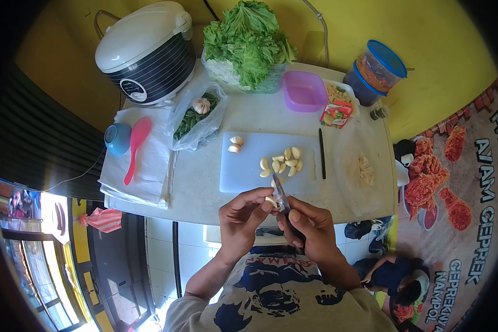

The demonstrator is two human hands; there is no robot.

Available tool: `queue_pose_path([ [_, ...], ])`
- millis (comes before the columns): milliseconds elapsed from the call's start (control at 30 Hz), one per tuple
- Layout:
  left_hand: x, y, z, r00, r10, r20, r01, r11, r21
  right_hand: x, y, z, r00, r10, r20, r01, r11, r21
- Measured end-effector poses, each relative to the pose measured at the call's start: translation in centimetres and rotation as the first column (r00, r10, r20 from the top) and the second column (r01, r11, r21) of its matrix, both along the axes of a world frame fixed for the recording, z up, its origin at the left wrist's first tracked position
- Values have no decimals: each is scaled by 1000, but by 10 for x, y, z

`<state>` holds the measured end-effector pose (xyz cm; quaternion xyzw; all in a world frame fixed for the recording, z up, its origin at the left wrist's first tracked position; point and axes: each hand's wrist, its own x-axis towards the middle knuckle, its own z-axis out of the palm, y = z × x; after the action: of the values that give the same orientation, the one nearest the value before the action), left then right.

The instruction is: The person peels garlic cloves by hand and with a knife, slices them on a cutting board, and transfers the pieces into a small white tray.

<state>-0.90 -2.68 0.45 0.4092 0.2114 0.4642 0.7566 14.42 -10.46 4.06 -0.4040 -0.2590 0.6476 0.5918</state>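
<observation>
Just past the near edge of the table, my left hand (244, 217) pinches a garlic clove (270, 201) between thumb and fingertips. My right hand (310, 226) is closed around the dark handle of a knife (279, 188), its blade pointing up and away beside the clove. Thin pale skin shows between the two hands. Beyond them lies a white cutting board (243, 171) with a group of peeled garlic cloves (291, 160) at its middle right. A few unpeeled cloves (235, 144) sit near its upper left corner.
Papery peelings (366, 171) lie on a clear plastic sheet at right, near a black stick (322, 154). Behind are a purple tub (305, 92), lettuce (249, 44) and a rice cooker (149, 52). A bag of green chillies (191, 122) and a pink rice paddle (136, 149) are left. A person (395, 276) sits lower right.
</observation>
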Motion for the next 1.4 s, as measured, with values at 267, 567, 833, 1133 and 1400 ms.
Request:
queue_pose_path([
  [267, 2, -4, 4, 995, 30, 93, -19, 993, -118, -2, 3, -4, 648, -313, 694, -74, 882, 466],
  [567, 2, -4, 5, 1000, 13, 9, -13, 996, -83, 1, 6, -12, 680, -341, 649, -78, 847, 526],
  [833, 2, -6, 5, 999, -9, 35, 13, 994, -110, 10, -3, -7, 981, 18, 194, -45, 990, 136],
  [1133, 3, -7, 8, 994, -13, -109, 20, 998, 60, 9, -8, -11, 986, 15, 169, -40, 988, 148],
  [1400, 3, -7, 7, 999, -50, 19, 50, 999, -19, 8, -9, -12, 999, -3, 53, -4, 993, 120],
])
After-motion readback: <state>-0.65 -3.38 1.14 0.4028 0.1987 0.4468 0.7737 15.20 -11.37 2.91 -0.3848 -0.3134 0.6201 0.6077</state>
